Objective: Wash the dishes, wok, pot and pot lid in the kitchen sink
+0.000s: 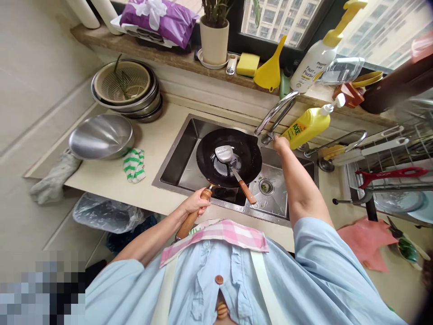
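Observation:
A black wok (206, 155) rests over the double sink, its wooden handle (189, 223) pointing toward me. My left hand (197, 201) is wrapped around that handle near the pan. Inside the wok lies a metal spatula (223, 154), its wooden grip sticking out over the near rim. A little water shines in the wok's bottom. At the back of the sink my right hand (280, 144) is closed at the base of the chrome faucet (277, 113), on its lever. The fingers there are partly hidden.
A metal bowl (101, 137), stacked basins with a colander (122, 83) and a striped cloth (134, 165) sit left of the sink (172, 149). Yellow dish soap (306, 127) stands beside the faucet. A dish rack (389, 158) is at right. A lined bin (104, 214) is below the counter.

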A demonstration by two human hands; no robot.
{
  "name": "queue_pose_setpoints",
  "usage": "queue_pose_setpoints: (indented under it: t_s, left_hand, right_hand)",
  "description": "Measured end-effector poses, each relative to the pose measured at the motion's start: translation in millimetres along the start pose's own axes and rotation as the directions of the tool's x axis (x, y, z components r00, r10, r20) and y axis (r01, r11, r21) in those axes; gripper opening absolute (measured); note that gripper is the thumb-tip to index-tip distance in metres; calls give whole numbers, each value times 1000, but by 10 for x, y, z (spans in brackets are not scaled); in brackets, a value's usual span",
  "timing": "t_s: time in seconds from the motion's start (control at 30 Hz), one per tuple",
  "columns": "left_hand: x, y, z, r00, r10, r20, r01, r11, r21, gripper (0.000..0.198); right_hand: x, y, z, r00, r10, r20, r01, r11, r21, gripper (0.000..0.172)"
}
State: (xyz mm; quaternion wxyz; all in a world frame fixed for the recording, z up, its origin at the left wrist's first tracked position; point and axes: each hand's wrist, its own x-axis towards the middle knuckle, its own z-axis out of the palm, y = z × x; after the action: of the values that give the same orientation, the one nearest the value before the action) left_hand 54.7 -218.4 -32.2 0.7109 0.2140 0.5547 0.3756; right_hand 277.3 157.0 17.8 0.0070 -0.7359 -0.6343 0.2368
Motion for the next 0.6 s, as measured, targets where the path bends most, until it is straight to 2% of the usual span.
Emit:
queue_pose_setpoints:
  t_s: [0.07, 0.13, 0.17, 0.23, 0.27, 0.3, 0.33, 0.4, 0.43, 0.47, 0.5, 0.6]
  left_hand:
    - [-3, 6, -16, 1000, -6, 2, 6, 1000, -16, 55]
    - [-1, 9, -33, 1000, -8, 1, 8, 1000, -25, 54]
    - [3, 10, -41, 1000, -13, 0, 13, 1000, -27, 54]
    - [15, 13, -55, 1000, -20, -7, 20, 999, -36, 53]
    - [21, 18, -59, 1000, -26, -13, 26, 999, -42, 54]
    - [27, 26, -62, 999, -33, -23, 32, 998, -49, 54]
    - [31, 38, -65, 998, -41, -37, 39, 998, -54, 55]
    - [28, 75, -75, 996, -53, -78, 48, 997, -56, 57]
    - [20, 97, -86, 994, -58, -97, 54, 997, -51, 57]
    - [7, 121, -102, 992, -63, -113, 59, 997, -45, 57]
    - [-11, 145, -125, 990, -73, -121, 68, 997, -39, 56]
    - [-83, 208, -222, 984, -133, -116, 129, 991, -44, 52]
  right_hand:
    - [-1, -80, -112, 1000, 23, -2, -23, 999, -41, 47]
    - [-144, -136, -205, 999, 31, -34, -34, 995, -93, 43]
    - [-285, -146, -225, 997, -11, -75, 2, 992, -127, 45]
    - [-695, -124, -184, 978, -178, -113, 151, 965, -214, 59]
    - [-943, -95, -119, 953, -297, -57, 274, 928, -254, 67]
    - [-1195, -58, -29, 921, -381, 77, 387, 879, -279, 75]
    - [-1433, -18, 80, 859, -437, 268, 503, 819, -276, 81]
    - [-1802, 55, 303, 724, -418, 548, 622, 740, -257, 80]
    - [-1912, 80, 393, 687, -391, 612, 643, 720, -262, 73]
    - [-1972, 98, 454, 689, -364, 627, 640, 712, -289, 64]
    - [-1988, 107, 480, 714, -345, 608, 624, 708, -330, 58]
    - [-1903, 113, 354, 786, -379, 488, 600, 656, -458, 45]
